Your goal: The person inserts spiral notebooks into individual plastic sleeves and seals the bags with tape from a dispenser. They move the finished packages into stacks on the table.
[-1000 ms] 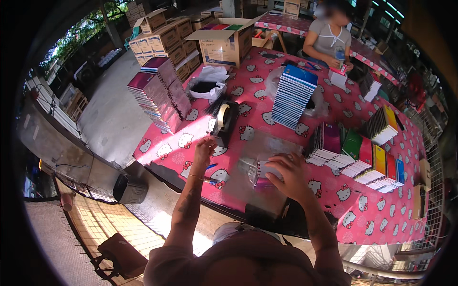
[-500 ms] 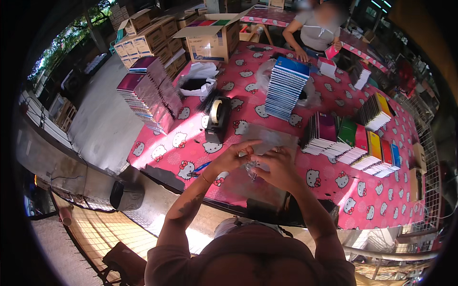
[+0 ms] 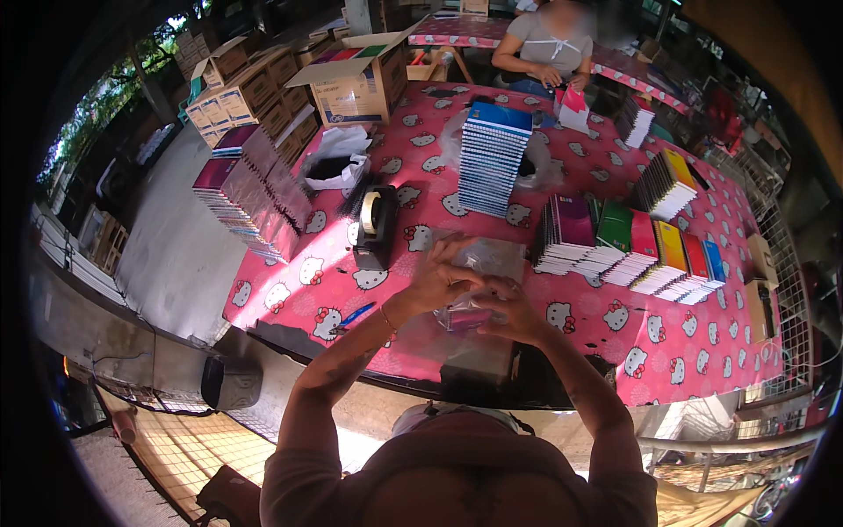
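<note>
Over the near middle of the table my left hand (image 3: 442,279) and my right hand (image 3: 518,316) meet, fingertips close together. Crumpled clear plastic (image 3: 460,318) hangs under the fingers, with a purplish tint showing through it. Both hands pinch at this plastic, though its exact grip is partly hidden by the fingers. Beneath and beyond them lies a flat clear plastic sheet or bag (image 3: 502,256). A blue pen (image 3: 356,314) rests left of my left wrist. Beyond my left hand stands a black tape dispenser (image 3: 374,237) with a roll of tape.
On the pink patterned tablecloth (image 3: 290,272) stand a tall blue notebook stack (image 3: 493,162), wrapped purple notebooks (image 3: 250,198) and a row of coloured notebooks (image 3: 628,250). A carton (image 3: 356,92) sits at the far left. Across the table a co-worker (image 3: 549,53) handles a pink notebook.
My hands have shifted slightly, and more purplish plastic shows below them. The whole view has turned a little, moving the table's things leftward. The co-worker's hands have come together at the pink notebook.
</note>
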Motion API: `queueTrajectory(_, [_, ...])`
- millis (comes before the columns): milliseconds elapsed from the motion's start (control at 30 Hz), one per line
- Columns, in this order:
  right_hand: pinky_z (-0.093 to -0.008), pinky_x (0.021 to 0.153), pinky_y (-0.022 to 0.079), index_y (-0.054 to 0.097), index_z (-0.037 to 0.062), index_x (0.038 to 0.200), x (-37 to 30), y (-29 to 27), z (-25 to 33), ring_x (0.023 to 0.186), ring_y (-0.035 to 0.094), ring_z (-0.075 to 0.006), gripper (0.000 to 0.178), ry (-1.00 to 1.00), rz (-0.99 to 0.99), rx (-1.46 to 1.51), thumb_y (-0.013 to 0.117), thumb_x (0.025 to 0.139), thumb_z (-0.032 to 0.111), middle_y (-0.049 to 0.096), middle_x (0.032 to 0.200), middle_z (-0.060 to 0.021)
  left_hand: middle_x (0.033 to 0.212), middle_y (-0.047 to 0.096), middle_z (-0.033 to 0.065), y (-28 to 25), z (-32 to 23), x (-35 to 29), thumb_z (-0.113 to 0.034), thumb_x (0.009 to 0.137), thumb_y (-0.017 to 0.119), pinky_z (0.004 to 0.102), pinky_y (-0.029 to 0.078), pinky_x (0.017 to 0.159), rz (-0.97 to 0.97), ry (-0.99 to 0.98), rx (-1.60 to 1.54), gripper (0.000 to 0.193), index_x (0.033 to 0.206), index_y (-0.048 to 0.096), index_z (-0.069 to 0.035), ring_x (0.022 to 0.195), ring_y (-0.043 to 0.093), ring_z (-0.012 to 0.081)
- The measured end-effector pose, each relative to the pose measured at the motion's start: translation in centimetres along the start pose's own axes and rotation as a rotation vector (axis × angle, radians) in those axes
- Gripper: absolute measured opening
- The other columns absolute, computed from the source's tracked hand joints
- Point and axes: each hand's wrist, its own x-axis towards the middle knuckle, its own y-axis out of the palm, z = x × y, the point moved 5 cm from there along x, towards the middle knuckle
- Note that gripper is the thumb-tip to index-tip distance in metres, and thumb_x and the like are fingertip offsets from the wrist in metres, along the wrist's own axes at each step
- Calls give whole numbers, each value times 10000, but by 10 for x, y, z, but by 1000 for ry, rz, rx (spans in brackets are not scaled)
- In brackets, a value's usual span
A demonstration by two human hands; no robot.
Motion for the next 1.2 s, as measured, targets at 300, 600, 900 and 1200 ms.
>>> queueTrajectory(300, [-426, 1097, 370, 661, 83, 1266, -2, 13, -28, 1408, 381, -298, 415, 369, -373, 628, 730, 903, 272, 260, 1595, -165, 1455, 462, 137, 37, 37, -34, -194, 841, 805, 444, 375, 1109, -176, -745, -836, 776, 1496, 403, -84, 1393, 402, 309])
queueTrajectory(600, [-302, 850, 512, 629, 60, 1280, 29, 27, -43, 994, 642, -144, 386, 401, -255, 748, 714, 934, 209, 664, 1121, -57, 1270, 634, 67, 46, 45, -59, -141, 932, 714, 265, 505, 925, 93, -758, -1025, 553, 1422, 506, 10, 1085, 589, 97])
queueTrajectory(900, [-387, 884, 491, 627, 50, 1240, 62, -32, -22, 1020, 642, -237, 394, 41, -64, 162, 731, 882, 177, 654, 1111, -112, 1265, 635, 62, 49, 43, -51, -116, 938, 704, 255, 504, 922, 33, -700, -999, 468, 1371, 570, 0, 1063, 596, 102])
queueTrajectory(1200, [-454, 929, 452, 651, 82, 1121, 5, -16, 29, 1099, 571, -287, 478, 227, -25, -74, 836, 753, 325, 573, 1198, -82, 1395, 566, 97, 28, 20, -48, -355, 924, 717, 346, 431, 1043, 127, -552, -718, 586, 1397, 557, -47, 1239, 523, 179])
